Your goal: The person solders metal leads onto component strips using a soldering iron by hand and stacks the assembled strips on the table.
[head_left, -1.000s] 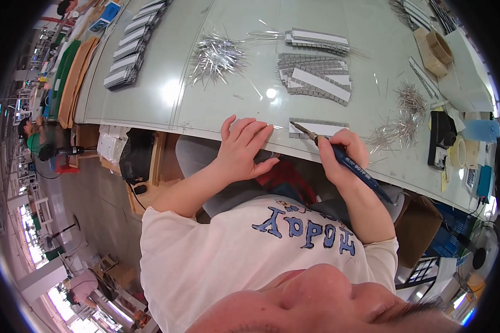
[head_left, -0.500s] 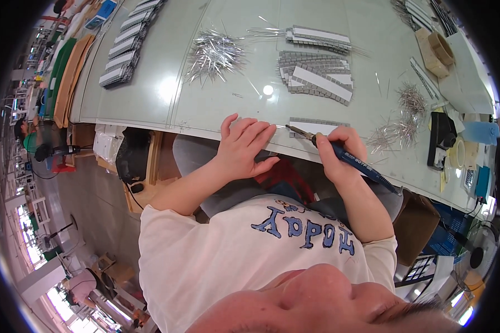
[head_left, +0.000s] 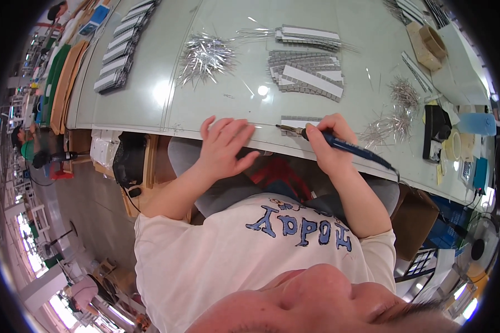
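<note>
My right hand (head_left: pixel 334 145) is closed round the dark blue handle of a soldering iron (head_left: pixel 360 150). The iron's tip points left, over the left end of a grey-edged white strip (head_left: pixel 301 120) lying near the table's front edge. My left hand (head_left: pixel 226 145) rests at that edge, left of the strip. Its fingers are stretched out and the thumb stands apart. A short shiny line, perhaps a thin wire (head_left: pixel 259 127), shows by the left fingertips, apart from the strip. Beyond my hands lies a pile of similar strips (head_left: pixel 305 75).
Loose silver wire pins (head_left: pixel 208 57) lie heaped at the far left, with another heap (head_left: pixel 401 114) at the right. A stack of strips (head_left: pixel 116 61) stands farther left. On the right are a tape roll (head_left: pixel 453 146), a black device (head_left: pixel 438 130) and a blue bottle (head_left: pixel 476 124).
The whole view has shifted slightly. My left hand has drawn left, away from the strip. The iron stays in my right hand, its tip still by the strip's left end.
</note>
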Action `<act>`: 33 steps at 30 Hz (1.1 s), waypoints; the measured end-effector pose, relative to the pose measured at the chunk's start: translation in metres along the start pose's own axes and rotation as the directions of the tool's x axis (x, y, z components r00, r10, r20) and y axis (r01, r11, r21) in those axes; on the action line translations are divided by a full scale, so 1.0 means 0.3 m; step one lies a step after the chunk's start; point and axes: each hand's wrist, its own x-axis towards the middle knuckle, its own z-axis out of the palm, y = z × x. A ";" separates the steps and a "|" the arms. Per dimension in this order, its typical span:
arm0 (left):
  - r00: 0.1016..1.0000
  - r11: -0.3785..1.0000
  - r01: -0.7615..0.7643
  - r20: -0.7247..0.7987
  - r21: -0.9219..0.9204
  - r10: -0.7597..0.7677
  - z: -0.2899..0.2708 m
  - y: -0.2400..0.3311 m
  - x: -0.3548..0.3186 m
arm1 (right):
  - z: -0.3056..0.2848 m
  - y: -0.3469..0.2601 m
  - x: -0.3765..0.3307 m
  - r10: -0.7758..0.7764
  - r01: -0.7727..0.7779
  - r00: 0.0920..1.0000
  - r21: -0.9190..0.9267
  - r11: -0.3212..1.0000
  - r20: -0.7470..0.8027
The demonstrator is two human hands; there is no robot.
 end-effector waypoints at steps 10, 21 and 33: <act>0.995 0.999 0.013 -0.093 -0.038 -0.017 -0.002 0.047 0.102 | -0.148 -0.034 0.067 0.198 -0.038 0.903 0.387 0.921 -0.381; 0.971 0.989 -0.132 0.190 -0.073 0.144 0.078 0.210 0.176 | -0.294 -0.052 0.098 0.165 0.074 0.828 0.396 0.915 -0.536; 0.966 0.983 -0.142 0.201 -0.118 0.164 0.066 0.232 0.208 | -0.381 -0.038 0.025 -0.059 0.003 0.959 -0.196 0.981 -0.277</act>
